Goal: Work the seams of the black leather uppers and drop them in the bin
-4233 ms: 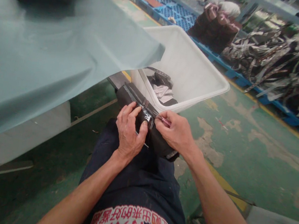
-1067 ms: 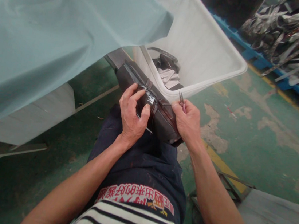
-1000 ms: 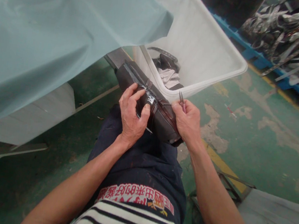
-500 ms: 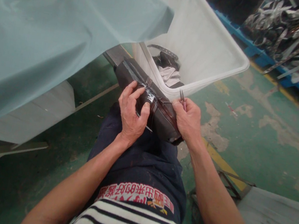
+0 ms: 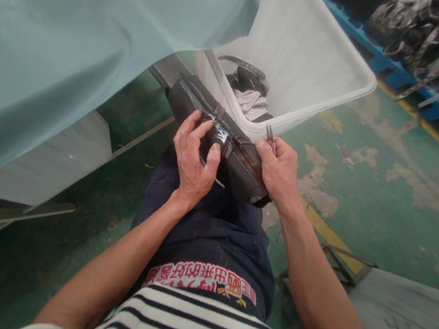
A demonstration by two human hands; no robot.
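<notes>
A dark brown leather-like bag (image 5: 244,176) with glossy straps lies across the end of a narrow metal support (image 5: 167,71), in front of my thighs. My left hand (image 5: 196,156) rests on its top, fingers bent and spread, the thumb apart from them. Under that hand, a shiny piece with white marks (image 5: 220,132) partly shows. At the bag's right end my right hand (image 5: 281,167) is closed around small pointed snips (image 5: 270,133), the two tips sticking up past the thumb. Whether those fingers also pinch the bag's edge, I cannot tell.
A large white bin (image 5: 319,53) stands just beyond the bag, with dark and pale scraps (image 5: 252,101) inside. Pale blue-green sheet material (image 5: 97,51) overhangs at left. A blue pallet (image 5: 401,75) bears heaped strips at upper right. A grey panel (image 5: 405,318) stands at lower right.
The view has shifted slightly. Both hands keep almost the same place on the bag, and the snips remain in my right hand.
</notes>
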